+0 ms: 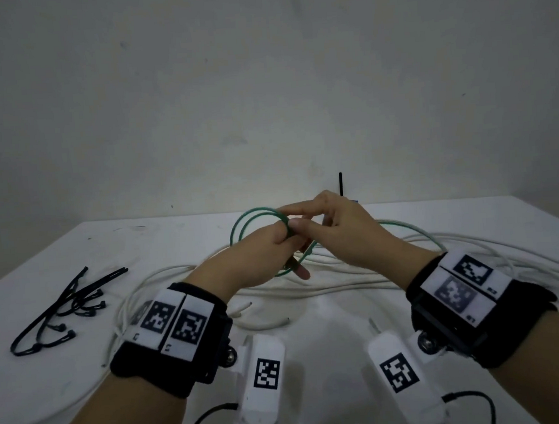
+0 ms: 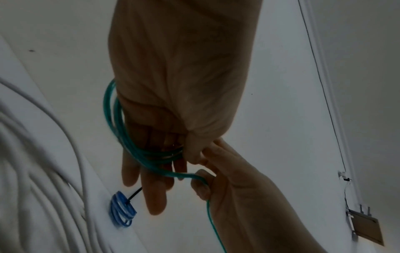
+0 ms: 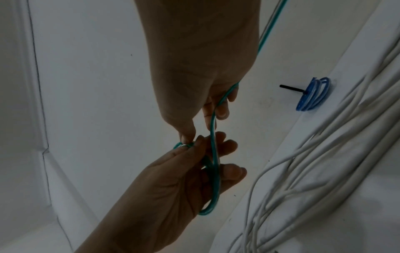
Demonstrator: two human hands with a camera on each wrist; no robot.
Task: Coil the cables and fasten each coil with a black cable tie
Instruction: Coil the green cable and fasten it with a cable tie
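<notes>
A green cable (image 1: 258, 209) is held above the white table (image 1: 173, 232) in two or three loops. My left hand (image 1: 274, 245) pinches the loops between thumb and fingers; the left wrist view shows the green cable (image 2: 151, 160) lying across the fingers under the thumb. My right hand (image 1: 338, 227) touches the left and pinches the free strand of the green cable (image 3: 213, 137), which trails off to the right over the table. Several loose black cable ties (image 1: 75, 292) lie at the left.
Long white cables (image 1: 326, 288) sprawl across the table under and around both hands. A small blue coil (image 3: 314, 95) bound with a black tie (image 1: 340, 184) lies at the table's far edge by the wall, behind my right hand.
</notes>
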